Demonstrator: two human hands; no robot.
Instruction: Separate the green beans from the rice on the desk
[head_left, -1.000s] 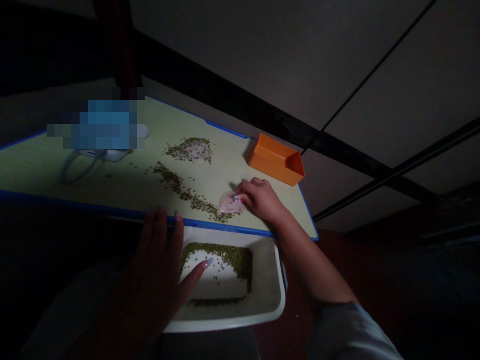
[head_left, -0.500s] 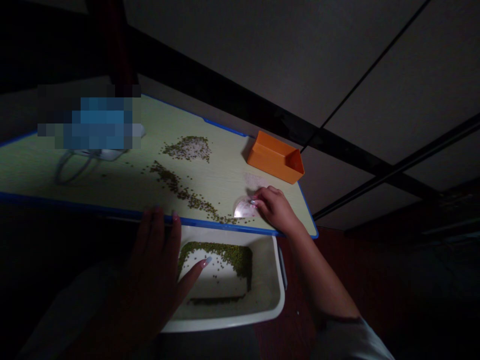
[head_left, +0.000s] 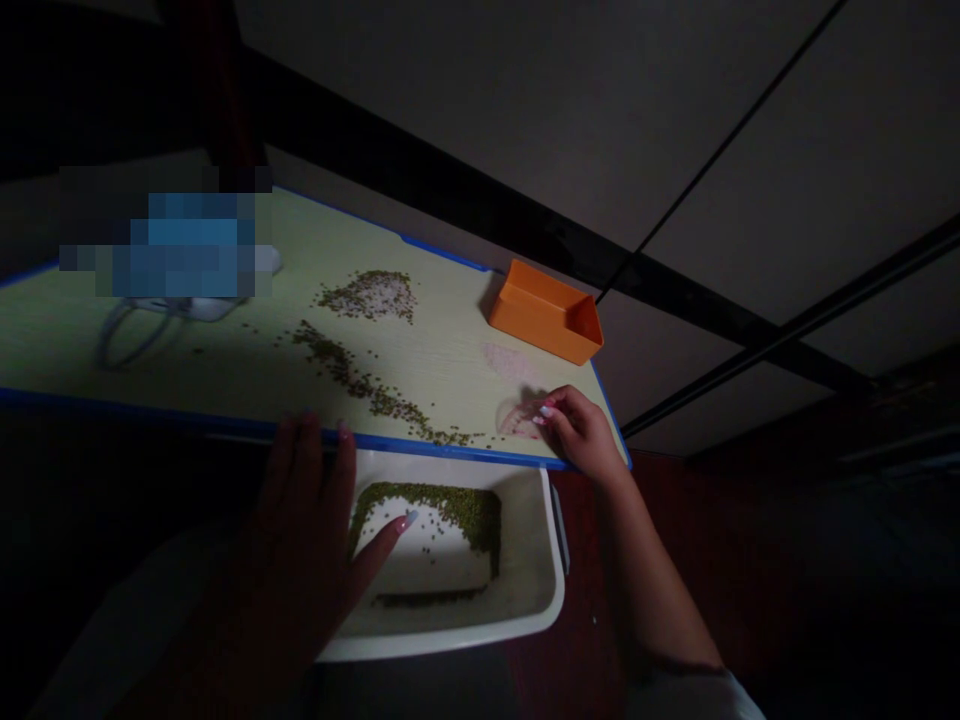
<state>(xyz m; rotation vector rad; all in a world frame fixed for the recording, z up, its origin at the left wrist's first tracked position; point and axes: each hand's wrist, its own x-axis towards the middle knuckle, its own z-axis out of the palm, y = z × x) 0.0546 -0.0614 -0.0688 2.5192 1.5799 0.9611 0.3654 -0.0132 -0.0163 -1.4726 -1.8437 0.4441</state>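
My right hand (head_left: 584,430) pinches a thin clear plastic piece with a rounded edge (head_left: 517,418) near the table's front right corner. A patch of pale grains (head_left: 507,361) lies just beyond it. My left hand (head_left: 311,530) is spread, its fingertips at the table's blue front edge and its thumb over a white tub (head_left: 553,600). Small green beans (head_left: 480,515), like mung beans, line the tub's far side and right corner. A streak of similar beans (head_left: 352,378) crosses the tabletop diagonally. Behind it sits a mixed heap of white grains and green beans (head_left: 375,295).
An orange open box (head_left: 551,335) stands at the back right of the pale table (head_left: 442,345). To the left is a pixelated blue object (head_left: 191,245) on a white base with a looped cord (head_left: 127,355). Cabinet panels (head_left: 712,250) rise behind the table.
My right hand has moved right along the table with the clear piece, away from the bean streak. The bright glare on the piece is gone. My left hand stays in place.
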